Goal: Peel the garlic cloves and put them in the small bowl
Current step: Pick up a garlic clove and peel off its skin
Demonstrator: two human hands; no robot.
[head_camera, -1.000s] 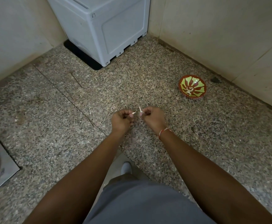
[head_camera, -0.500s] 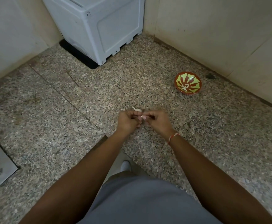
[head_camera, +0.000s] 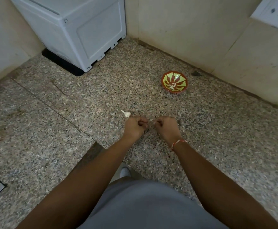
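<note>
Garlic is what both hands are busy with, held out low over the speckled stone floor (head_camera: 217,129). Nearest the camera is the person's grey-clad lap, then two bare forearms reaching forward, the right one with a red-and-white thread (head_camera: 178,142) at the wrist. The left hand (head_camera: 135,126) and the right hand (head_camera: 167,127) are curled into loose fists a little apart, thumbs and fingertips pinched. Something tiny and pale shows at the right fingertips, likely skin or a clove, but it is too small to name, and what the left hand pinches is hidden.

Just beyond the left hand, a whole unpeeled garlic clove (head_camera: 126,114) lies on the floor, its papery tail pointing away. Farther off, toward the right wall, sits the small bowl (head_camera: 174,81), red outside, green and red within, with pale bits at its bottom that may be peeled cloves.

Risks as I judge them: a peeled clove could slip from such a fine pinch onto the floor; the bowl is well apart from the hands, so a toss could miss; loose skin could land in the bowl.

Beyond stands a white appliance (head_camera: 78,30) in the far left corner. No readable writing or brand anywhere.
</note>
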